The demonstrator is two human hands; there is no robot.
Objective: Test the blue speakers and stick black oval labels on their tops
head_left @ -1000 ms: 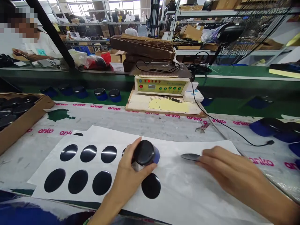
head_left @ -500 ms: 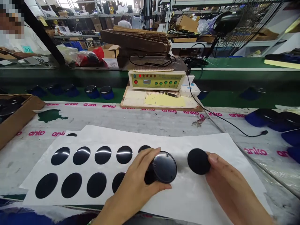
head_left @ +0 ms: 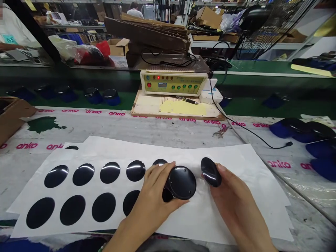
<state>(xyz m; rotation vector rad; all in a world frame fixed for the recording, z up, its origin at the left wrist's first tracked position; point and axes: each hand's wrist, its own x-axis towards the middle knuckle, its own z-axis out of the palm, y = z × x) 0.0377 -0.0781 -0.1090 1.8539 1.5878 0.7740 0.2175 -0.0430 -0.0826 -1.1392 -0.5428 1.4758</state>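
Note:
My left hand (head_left: 152,197) is closed around a round black housing (head_left: 182,182) with a glossy rim, its flat face turned up toward me. Two small holes or marks show on that face; its sides are mostly hidden by my fingers. Just to the right, my right hand (head_left: 235,201) pinches a thin black disc sticker (head_left: 210,171) by its right edge. The disc is tilted, catches the light, and stays apart from the housing. Under both hands lies a white backing sheet (head_left: 199,220) with rows of black round stickers (head_left: 103,207) on its left part.
Blue-sided, black-topped round parts (head_left: 321,147) stand at the right, and several more (head_left: 111,97) sit on the green conveyor (head_left: 126,84). Behind the sheet is a control box (head_left: 173,84) on a board. A black cable (head_left: 252,134) crosses the table; a cardboard box (head_left: 18,117) stands left.
My right hand has moved left with the disc sticker, nearer the housing, and turned it from facing me to a slant. My left hand has tilted the housing slightly. The view has shifted a little.

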